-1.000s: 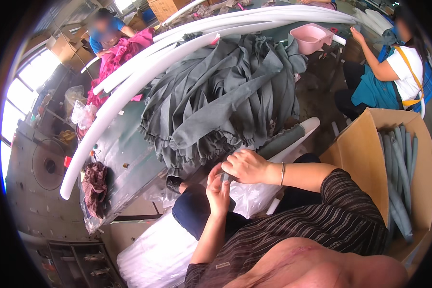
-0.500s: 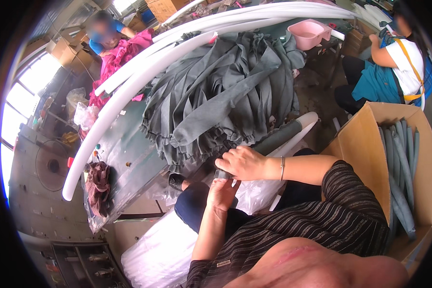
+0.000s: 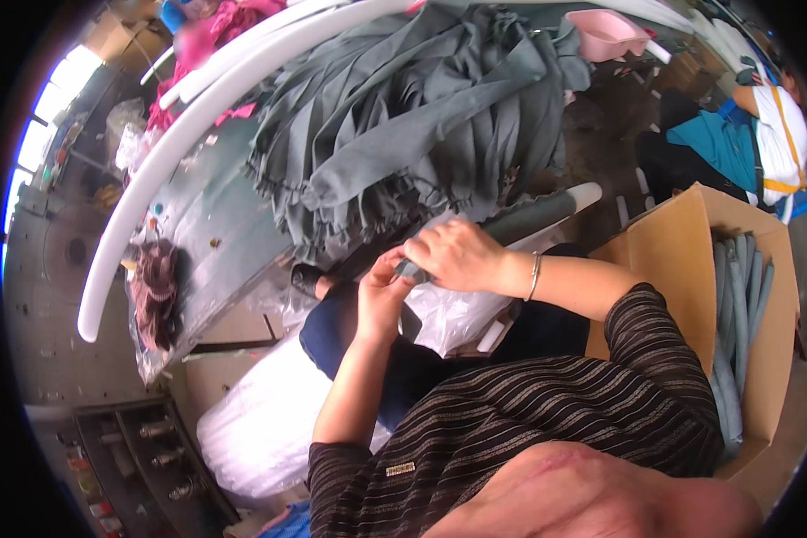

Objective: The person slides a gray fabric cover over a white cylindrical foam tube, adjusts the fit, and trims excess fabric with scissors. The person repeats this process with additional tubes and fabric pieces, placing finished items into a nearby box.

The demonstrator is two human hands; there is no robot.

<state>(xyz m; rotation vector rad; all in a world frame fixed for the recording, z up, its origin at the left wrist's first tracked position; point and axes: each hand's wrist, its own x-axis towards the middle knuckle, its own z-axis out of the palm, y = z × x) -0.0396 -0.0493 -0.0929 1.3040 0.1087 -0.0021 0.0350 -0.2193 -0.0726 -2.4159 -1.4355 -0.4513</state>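
Note:
A grey fabric sleeve (image 3: 536,218) covers most of a foam tube, whose bare white end (image 3: 587,194) sticks out at the far right. My right hand (image 3: 462,255), with a bracelet at the wrist, is closed round the near end of the sleeve. My left hand (image 3: 382,300) pinches the grey fabric (image 3: 410,271) at that end, and its fingertips meet those of the right. The tube's near end is hidden by the hands. Just beyond them, a big heap of grey fabric sleeves (image 3: 403,134) with gathered ends lies on the table (image 3: 208,202).
Long white foam tubes (image 3: 143,175) curve along the table's left and back. At right, a cardboard box (image 3: 659,247) holds grey-covered tubes (image 3: 735,296). A pink basin (image 3: 605,36) is at the back. White plastic-wrapped goods (image 3: 260,417) lie lower left. A co-worker (image 3: 776,134) sits at far right.
The whole view has shifted, so the table sits higher in it. My left hand has come from below the sleeve's end up beside it, its fingers now pinching the fabric.

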